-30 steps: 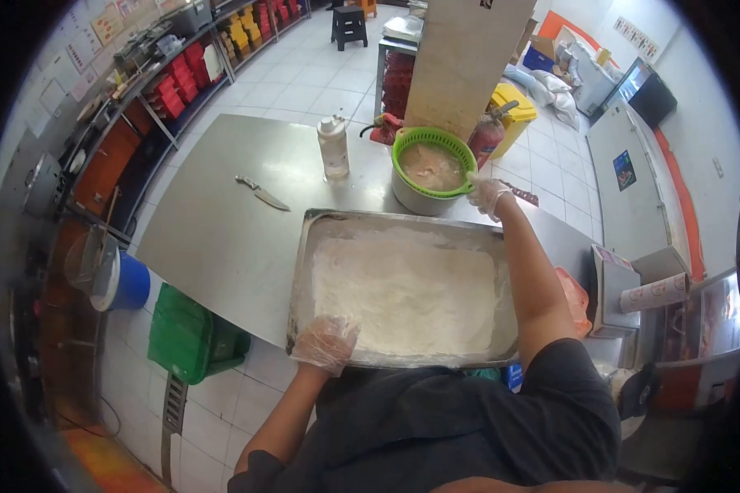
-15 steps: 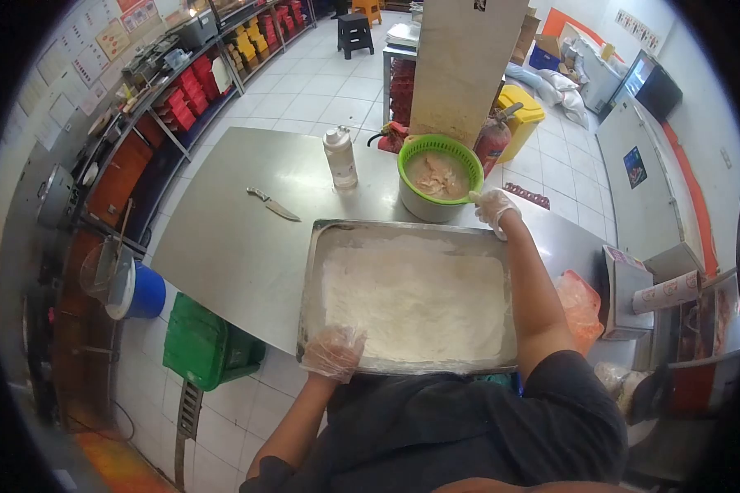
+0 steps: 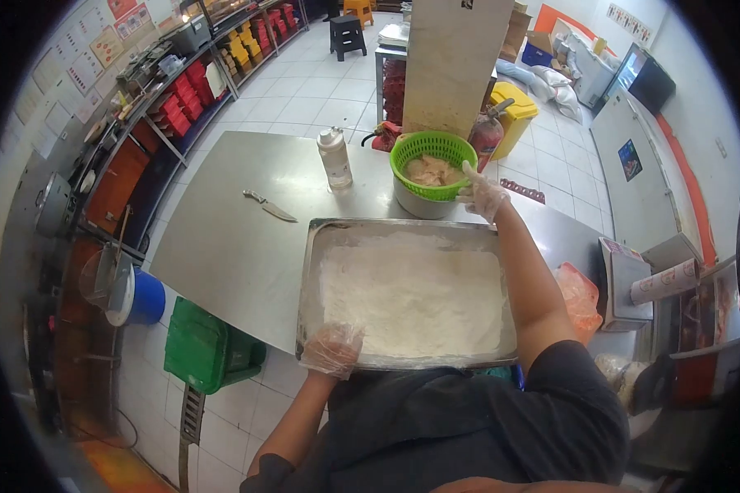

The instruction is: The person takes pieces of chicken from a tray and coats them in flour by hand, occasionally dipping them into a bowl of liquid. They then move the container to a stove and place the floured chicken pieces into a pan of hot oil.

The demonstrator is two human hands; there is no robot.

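My left hand (image 3: 332, 348), in a clear plastic glove, is curled over the near left corner of a large metal tray (image 3: 306, 287). A layer of white flour (image 3: 411, 296) covers the tray's bottom. My gloved right hand (image 3: 483, 195) grips the right rim of a green strainer basket (image 3: 432, 143), which is raised and tilted in a pale bucket (image 3: 427, 204). Pieces of raw meat (image 3: 432, 171), seemingly chicken, lie inside the basket. The fingertips of my left hand are partly obscured by the wrinkled glove.
A knife (image 3: 270, 205) and a white squeeze bottle (image 3: 335, 160) are on the steel table (image 3: 222, 230). Behind the bucket rises a pillar (image 3: 444, 74) with a fire extinguisher (image 3: 487, 133) beside it. An orange plastic bag (image 3: 580, 300) lies right; a green bin (image 3: 210, 345) stands left.
My right hand has pulled the green basket up and tilted it within the bucket. Cloudy liquid around the meat has dropped out of sight. My left hand stays at the tray's corner.
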